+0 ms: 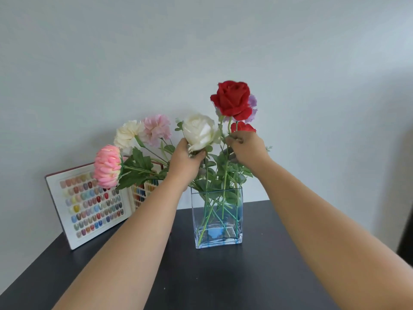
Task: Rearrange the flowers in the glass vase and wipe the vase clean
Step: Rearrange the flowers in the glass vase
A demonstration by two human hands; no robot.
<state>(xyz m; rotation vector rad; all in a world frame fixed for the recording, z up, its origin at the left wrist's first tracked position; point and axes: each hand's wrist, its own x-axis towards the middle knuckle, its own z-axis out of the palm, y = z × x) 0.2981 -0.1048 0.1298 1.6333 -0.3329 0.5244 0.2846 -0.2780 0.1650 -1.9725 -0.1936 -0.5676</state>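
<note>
A clear rectangular glass vase (pixel 234 236) stands on the dark table (pixel 223 276), holding several green stems. My left hand (pixel 184 162) grips the white rose (pixel 199 130) just under its bloom. My right hand (pixel 247 149) pinches the stem of the tall red rose (pixel 232 99) above the vase. A second red bloom (pixel 242 127) and a lilac flower (pixel 253 101) sit behind that hand. A pink chrysanthemum (pixel 106 165), a cream carnation (pixel 127 135) and a pale pink flower (pixel 156 128) lean out to the left.
A framed display board of coloured nail samples (pixel 93 206) leans against the pale wall at the table's back left, just behind the leaning flowers. A dark object (pixel 405 220) stands at the right edge of view.
</note>
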